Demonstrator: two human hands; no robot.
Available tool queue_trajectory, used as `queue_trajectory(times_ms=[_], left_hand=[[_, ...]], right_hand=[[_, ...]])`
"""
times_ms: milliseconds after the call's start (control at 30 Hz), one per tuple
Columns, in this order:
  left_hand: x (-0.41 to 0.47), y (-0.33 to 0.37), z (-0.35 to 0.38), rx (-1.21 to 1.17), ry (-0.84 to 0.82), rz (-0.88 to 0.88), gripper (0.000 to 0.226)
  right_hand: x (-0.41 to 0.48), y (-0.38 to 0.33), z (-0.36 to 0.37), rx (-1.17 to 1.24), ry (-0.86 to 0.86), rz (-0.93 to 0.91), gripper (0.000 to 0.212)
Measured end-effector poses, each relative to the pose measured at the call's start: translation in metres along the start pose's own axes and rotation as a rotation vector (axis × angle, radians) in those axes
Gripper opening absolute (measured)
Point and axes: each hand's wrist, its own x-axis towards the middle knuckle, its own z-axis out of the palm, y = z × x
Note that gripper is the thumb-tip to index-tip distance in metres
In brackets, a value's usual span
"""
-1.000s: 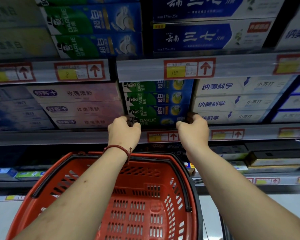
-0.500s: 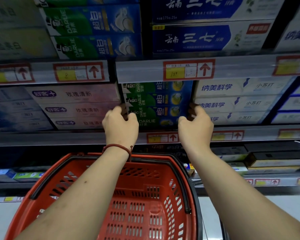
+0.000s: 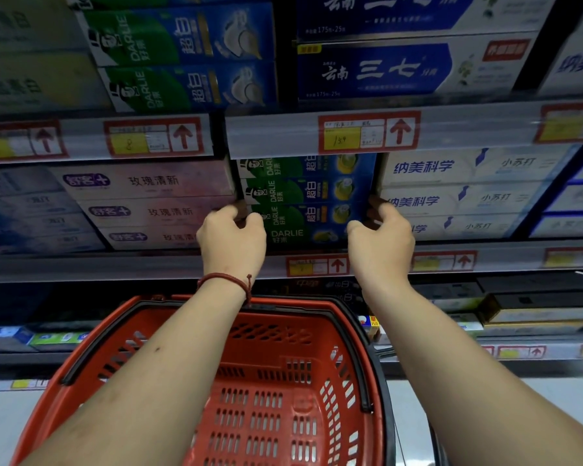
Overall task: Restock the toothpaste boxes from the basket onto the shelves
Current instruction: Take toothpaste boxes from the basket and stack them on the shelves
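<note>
A stack of green-and-blue Darlie toothpaste boxes (image 3: 305,201) fills a slot on the middle shelf (image 3: 115,264). My left hand (image 3: 231,240) grips the stack's left end and my right hand (image 3: 381,245) grips its right end, fingers curled around the lower boxes. Below my forearms sits the red plastic basket (image 3: 283,381); the part of its inside that I can see holds no boxes.
Pink-white boxes (image 3: 148,203) stand left of the stack and white boxes with blue script (image 3: 451,196) right of it. More Darlie boxes (image 3: 182,58) and blue boxes (image 3: 384,68) fill the shelf above. Dark boxes (image 3: 535,304) lie on the lower shelf.
Both hands have risen from the shelf lip to the sides of the Darlie stack and closed around its ends. The basket has stayed in place.
</note>
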Motion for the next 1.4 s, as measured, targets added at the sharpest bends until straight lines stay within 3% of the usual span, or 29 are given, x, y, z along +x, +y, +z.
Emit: queue_trajectory(times_ms=[167,367,700,1400], left_hand=[[-0.001,-0.001,0.001,-0.002,0.001,-0.003,0.021],[-0.002,0.000,0.003,-0.009,0.017,0.005,0.016],[-0.006,0.016,0.000,0.019,0.140,0.138,0.018],[0.007,0.018,-0.008,-0.120,0.039,0.000,0.018]], right_hand=[[0.000,0.001,0.003,0.008,0.002,-0.004,0.049],[-0.001,0.000,0.004,0.026,-0.019,-0.012,0.055],[0.000,-0.012,-0.002,0.013,0.033,-0.116,0.051],[0.002,-0.016,0.003,0.056,0.033,-0.102,0.053]])
